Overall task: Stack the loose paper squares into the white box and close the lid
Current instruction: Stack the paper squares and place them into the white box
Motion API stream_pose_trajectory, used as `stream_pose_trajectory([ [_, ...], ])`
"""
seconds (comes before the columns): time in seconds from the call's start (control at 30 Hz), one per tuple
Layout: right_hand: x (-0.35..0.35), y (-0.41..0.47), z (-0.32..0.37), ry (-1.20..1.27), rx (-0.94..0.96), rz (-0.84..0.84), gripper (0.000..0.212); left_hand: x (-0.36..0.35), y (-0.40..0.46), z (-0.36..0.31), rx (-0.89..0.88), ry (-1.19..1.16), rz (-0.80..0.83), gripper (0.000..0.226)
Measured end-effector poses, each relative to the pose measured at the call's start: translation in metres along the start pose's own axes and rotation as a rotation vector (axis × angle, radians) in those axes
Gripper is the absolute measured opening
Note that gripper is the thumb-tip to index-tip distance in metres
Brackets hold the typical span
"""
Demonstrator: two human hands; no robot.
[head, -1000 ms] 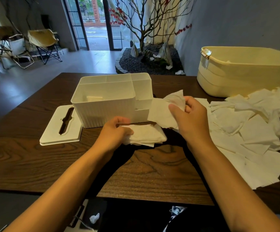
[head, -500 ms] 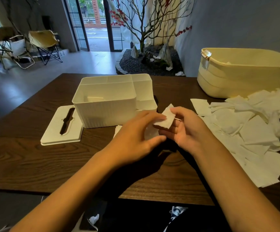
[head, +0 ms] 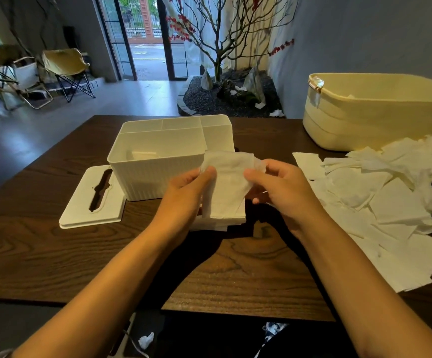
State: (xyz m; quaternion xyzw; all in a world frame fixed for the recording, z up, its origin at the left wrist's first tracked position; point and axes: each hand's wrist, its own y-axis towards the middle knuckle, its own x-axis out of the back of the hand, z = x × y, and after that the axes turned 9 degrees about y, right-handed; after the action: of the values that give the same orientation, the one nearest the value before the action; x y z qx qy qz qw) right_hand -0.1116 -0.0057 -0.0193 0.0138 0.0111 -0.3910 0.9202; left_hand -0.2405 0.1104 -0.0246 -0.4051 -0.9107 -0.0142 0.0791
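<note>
- Up came both hands from half a second earlier: then they were low over the counter (head: 54, 254), bunched round a small folded piece; at this moment a paper square (head: 226, 182) hung spread between them, lifted in front of the white box (head: 158, 171).
- Left hand (head: 186, 197) pinched the sheet's left edge with the thumb on its face; right hand (head: 284, 189) pinched the right edge, fingers curled in behind it. Both had a firm grip on that one sheet and on nothing else I could see.
- Directly under the grip, a small stack (head: 217, 223) of squared-up sheets lay on the counter.
- Off to the right of the grip sprawled the loose pile (head: 390, 202), well spread, with the cream tub (head: 377, 112) beyond it.
- Key relation: the box's open main compartment sat just beyond and to the left of the grip, its long axis running left to right, so the left hand was the nearer one.
- Lid (head: 91, 200), slot up, lay flat on the counter against the box's left side, well left of the grip and not yet on.
- Judging by the pile, plenty remained to stack.
</note>
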Motion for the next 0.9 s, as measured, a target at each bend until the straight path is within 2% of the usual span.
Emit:
stream_pose_trajectory([
  [0.13, 0.0, -0.001, -0.005, -0.29, 0.289, -0.174, 0.015, -0.003, 0.004, 0.002, 0.008, 0.042, -0.062, 0.031],
  [0.27, -0.003, -0.006, -0.003, -0.366, 0.441, -0.252, 0.017, -0.006, 0.005, 0.001, 0.0, 0.075, -0.113, 0.038],
  [0.37, 0.0, -0.005, -0.001, -0.341, 0.415, -0.224, 0.012, -0.004, 0.006, 0.001, -0.045, 0.056, -0.133, 0.038],
  [0.47, -0.001, -0.005, 0.001, -0.144, 0.298, -0.091, 0.013, -0.007, 0.002, -0.003, -0.098, 0.12, -0.058, 0.026],
  [0.57, -0.001, -0.004, 0.002, -0.036, 0.27, -0.047, 0.016, -0.01, 0.001, -0.005, -0.062, 0.125, -0.009, 0.027],
  [0.73, 0.0, 0.0, -0.002, -0.178, 0.298, -0.053, 0.004, -0.01, 0.0, -0.009, -0.086, 0.044, 0.023, 0.029],
  [0.8, 0.001, 0.003, -0.001, -0.192, 0.295, -0.098, 0.008, -0.012, -0.002, -0.007, -0.126, 0.118, 0.066, 0.021],
  [0.9, 0.003, 0.006, -0.001, -0.251, 0.329, -0.114, 0.011, -0.012, -0.005, -0.004, -0.067, 0.113, 0.081, 0.016],
])
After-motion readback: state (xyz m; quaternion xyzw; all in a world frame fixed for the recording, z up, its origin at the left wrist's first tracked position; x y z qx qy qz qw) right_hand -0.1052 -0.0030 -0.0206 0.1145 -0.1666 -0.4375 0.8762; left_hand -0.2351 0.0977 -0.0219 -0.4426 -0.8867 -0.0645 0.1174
